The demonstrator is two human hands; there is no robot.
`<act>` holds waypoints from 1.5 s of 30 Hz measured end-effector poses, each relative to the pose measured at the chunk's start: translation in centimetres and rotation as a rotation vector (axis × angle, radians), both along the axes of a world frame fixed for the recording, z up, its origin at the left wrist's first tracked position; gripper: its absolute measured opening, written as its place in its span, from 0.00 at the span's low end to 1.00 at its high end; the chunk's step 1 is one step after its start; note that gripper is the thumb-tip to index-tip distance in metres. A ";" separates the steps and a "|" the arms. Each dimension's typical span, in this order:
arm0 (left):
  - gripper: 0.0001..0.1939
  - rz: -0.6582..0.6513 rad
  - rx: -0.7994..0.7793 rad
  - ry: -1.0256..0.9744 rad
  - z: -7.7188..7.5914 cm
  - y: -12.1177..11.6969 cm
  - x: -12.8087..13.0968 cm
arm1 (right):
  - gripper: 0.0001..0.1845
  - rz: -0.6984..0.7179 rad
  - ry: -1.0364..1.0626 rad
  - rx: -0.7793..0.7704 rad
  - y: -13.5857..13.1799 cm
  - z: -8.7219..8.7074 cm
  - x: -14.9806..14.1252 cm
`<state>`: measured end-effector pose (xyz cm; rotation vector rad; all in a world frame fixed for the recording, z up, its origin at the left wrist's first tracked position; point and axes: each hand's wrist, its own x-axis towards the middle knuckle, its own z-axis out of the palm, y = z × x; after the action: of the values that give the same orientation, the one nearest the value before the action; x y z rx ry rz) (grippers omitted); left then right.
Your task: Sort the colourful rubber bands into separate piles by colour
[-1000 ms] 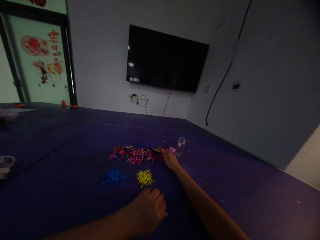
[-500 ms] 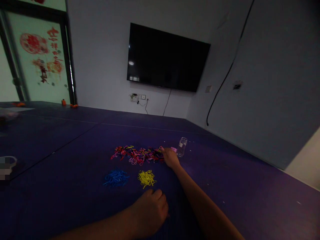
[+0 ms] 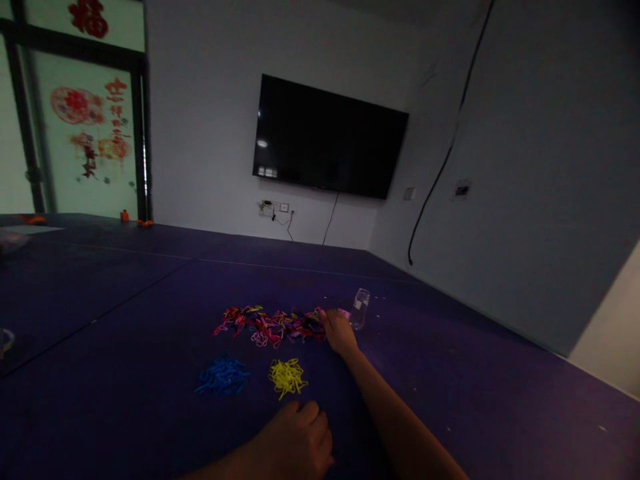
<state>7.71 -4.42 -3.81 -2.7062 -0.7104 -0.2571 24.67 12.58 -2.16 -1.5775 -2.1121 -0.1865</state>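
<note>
A loose pile of mixed-colour rubber bands (image 3: 273, 325), mostly red, pink and dark, lies on the purple surface. At its right end is my right hand (image 3: 340, 332), thumb touching the bands and fingers bent; its fingertips are partly hidden. Nearer to me sit a pile of blue rubber bands (image 3: 223, 377) and a pile of yellow rubber bands (image 3: 287, 377). My left hand (image 3: 303, 440) rests closed just in front of the yellow pile, and anything inside it is hidden. Right beside my right hand stands a clear bottle (image 3: 359, 309), with something pink (image 3: 345, 313) between them.
The purple surface (image 3: 480, 373) stretches to the walls, with seams and small white specks on it. A wall-mounted television (image 3: 330, 137) hangs at the back. A black cable (image 3: 430, 193) runs down the right wall. Small orange objects (image 3: 125, 215) stand near the glass door (image 3: 85, 133).
The view has tilted up, so everything sits lower in the picture. Both hands keep nearly the same places beside the piles, and the piles look unchanged.
</note>
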 end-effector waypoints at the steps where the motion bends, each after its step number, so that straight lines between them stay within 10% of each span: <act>1: 0.14 -0.007 0.007 -0.003 -0.1 0.1 0.0 | 0.29 0.029 0.016 -0.007 0.1 -0.1 0.0; 15: 0.12 0.004 0.039 -0.004 -0.1 0.3 -0.2 | 0.23 0.187 0.177 -0.115 1.3 -1.0 -0.1; 33: 0.12 -0.008 0.035 0.005 0.0 0.4 -0.4 | 0.39 0.351 0.794 -0.081 0.9 0.2 -0.9; 45: 0.12 0.003 -0.018 0.015 1.6 -0.9 -0.8 | 0.28 0.660 0.731 -0.922 -3.3 3.7 -4.3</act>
<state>6.89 -5.36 -2.25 -2.7210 -0.7153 -0.2314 20.33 9.30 1.55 -0.9465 -2.0023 1.5093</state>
